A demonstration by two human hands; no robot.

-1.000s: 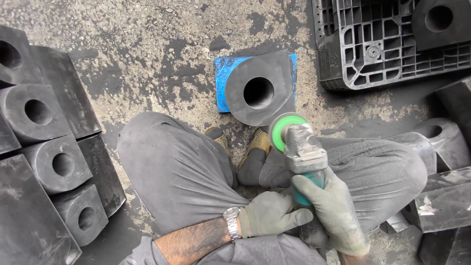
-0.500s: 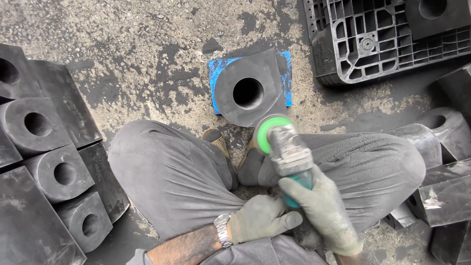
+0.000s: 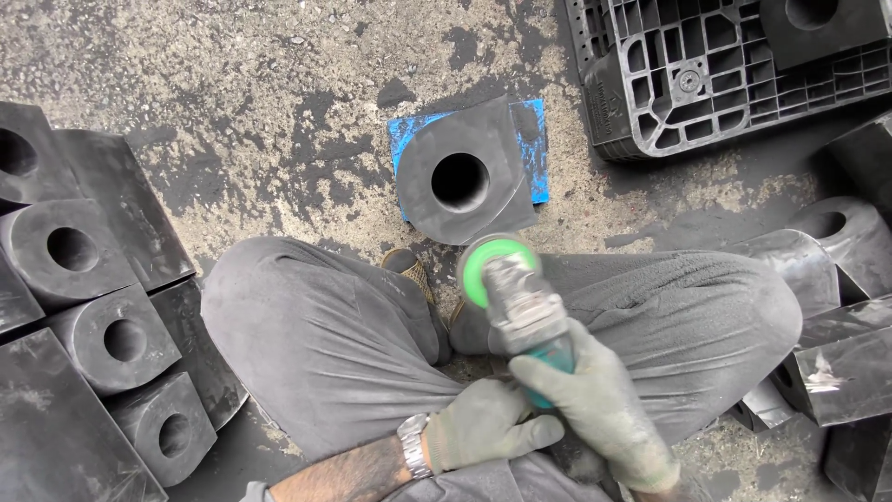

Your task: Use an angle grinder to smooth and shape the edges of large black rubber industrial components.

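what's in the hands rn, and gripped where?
An angle grinder with a green disc. The right hand wraps its teal rear body; the left hand touches the tail end beside it.

Angle grinder with green disc, gripped at its handle.
It points toward the holed black rubber block, seemingly just short of touching.

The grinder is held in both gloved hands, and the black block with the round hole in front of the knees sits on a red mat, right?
Not quite. The head view shows the block on a blue mat, not red. The rest holds: both hands, left and right, grip the grinder.
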